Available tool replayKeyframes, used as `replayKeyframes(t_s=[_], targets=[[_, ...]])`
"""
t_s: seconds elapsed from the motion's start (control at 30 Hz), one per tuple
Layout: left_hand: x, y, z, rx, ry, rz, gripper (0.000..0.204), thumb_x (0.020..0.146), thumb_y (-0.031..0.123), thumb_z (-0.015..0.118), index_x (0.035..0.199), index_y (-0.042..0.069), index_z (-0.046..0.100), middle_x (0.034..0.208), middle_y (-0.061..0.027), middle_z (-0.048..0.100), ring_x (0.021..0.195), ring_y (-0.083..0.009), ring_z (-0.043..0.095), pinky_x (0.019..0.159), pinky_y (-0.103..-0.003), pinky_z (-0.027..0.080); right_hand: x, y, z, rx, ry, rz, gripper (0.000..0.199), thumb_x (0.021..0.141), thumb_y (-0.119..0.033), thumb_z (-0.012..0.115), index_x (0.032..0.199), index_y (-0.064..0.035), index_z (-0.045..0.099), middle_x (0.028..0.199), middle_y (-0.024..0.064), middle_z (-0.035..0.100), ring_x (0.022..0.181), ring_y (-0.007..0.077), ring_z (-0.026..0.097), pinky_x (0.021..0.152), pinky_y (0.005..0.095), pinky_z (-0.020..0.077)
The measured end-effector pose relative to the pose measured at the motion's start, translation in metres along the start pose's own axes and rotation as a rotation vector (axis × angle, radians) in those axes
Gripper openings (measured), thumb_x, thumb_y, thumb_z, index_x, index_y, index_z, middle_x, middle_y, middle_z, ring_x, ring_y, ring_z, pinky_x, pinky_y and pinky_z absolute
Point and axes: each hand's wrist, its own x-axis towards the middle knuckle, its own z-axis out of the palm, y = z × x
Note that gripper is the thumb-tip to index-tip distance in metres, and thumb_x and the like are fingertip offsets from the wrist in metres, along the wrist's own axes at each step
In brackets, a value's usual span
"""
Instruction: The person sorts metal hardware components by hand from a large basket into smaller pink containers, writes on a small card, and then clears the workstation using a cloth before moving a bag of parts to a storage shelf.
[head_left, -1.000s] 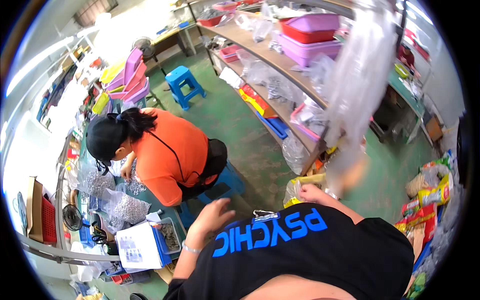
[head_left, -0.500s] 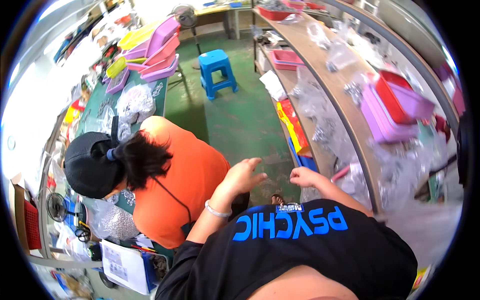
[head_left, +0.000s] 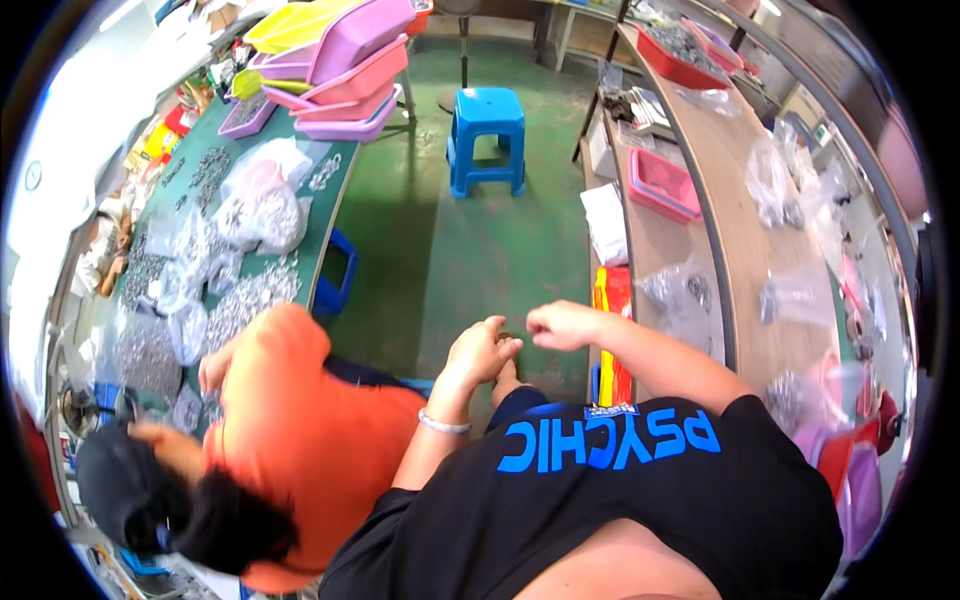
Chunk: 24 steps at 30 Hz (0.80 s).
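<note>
My left hand (head_left: 480, 352), with a pale bracelet at its wrist, hangs in front of my body over the green floor. Its fingers are loosely bent and apart, and nothing shows in them. Close by on the right, my right hand (head_left: 562, 326) has its fingers curled in, with nothing visible in it. The two hands are near each other but apart. Neither touches the shelf or the table. Nearest to the right forearm is a red and yellow package (head_left: 613, 330) on the lower shelf.
A person in an orange shirt (head_left: 300, 440) bends over the green table (head_left: 335, 205) at left, among metal parts and bags. Stacked plastic baskets (head_left: 350, 85) stand at its far end. Ahead is a blue stool (head_left: 487, 140); a wooden shelf (head_left: 735, 180) runs along the right.
My view has moved forward along the aisle, so the orange-shirted person is now lower left and more of the table shows. My hands have come closer together; the left fingers are less spread.
</note>
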Motion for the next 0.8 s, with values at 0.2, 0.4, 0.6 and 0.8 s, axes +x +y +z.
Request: replayKeyframes(t_s=[0.2,0.4,0.6,0.8], targets=[[0.173,-0.014,-0.025,0.105,-0.208,-0.047,0.052,0.073,0.033,0.06,0.111,-0.001,0.049,0.096,-0.0203,0.057,0.092,-0.0318,0.055,0.078,-0.037,0.044,0.056,0.168,-0.063,-0.058,-0.041,0.327,0.025,0.068,-0.024,0.056,0.085,-0.0062,0.061,0.082,0.0171,0.061,0.08,0.0301,0.059,0.071,0.0386,0.0462],[0.297,-0.027,-0.095,0.103,-0.14,-0.131,0.05,0.074,0.032,0.06,0.11,-0.002,0.05,0.082,-0.0172,0.061,0.078,-0.0305,0.059,0.07,-0.037,0.046,0.109,0.269,-0.116,0.258,0.181,0.483,0.02,0.071,-0.019,0.057,0.081,-0.0034,0.061,0.077,0.014,0.062,0.072,0.0257,0.06,0.066,0.0356,0.0471],[0.395,-0.053,-0.117,0.102,-0.138,-0.254,0.052,0.074,0.034,0.059,0.111,0.0,0.049,0.086,-0.0175,0.061,0.086,-0.0305,0.058,0.075,-0.038,0.045,0.171,0.372,-0.136,0.591,0.041,0.586,0.01,0.073,-0.011,0.057,0.077,-0.002,0.058,0.062,0.0036,0.056,0.052,0.0119,0.052,0.048,0.028,0.0438],[0.447,-0.097,-0.125,0.085,-0.018,-0.575,0.053,0.073,0.036,0.06,0.111,0.0,0.05,0.092,-0.0179,0.06,0.086,-0.0295,0.058,0.077,-0.036,0.045,0.271,0.479,-0.234,0.494,-0.166,0.721,0.01,0.07,-0.01,0.058,0.074,-0.0017,0.06,0.059,0.0061,0.058,0.053,0.0144,0.054,0.047,0.0274,0.0432]])
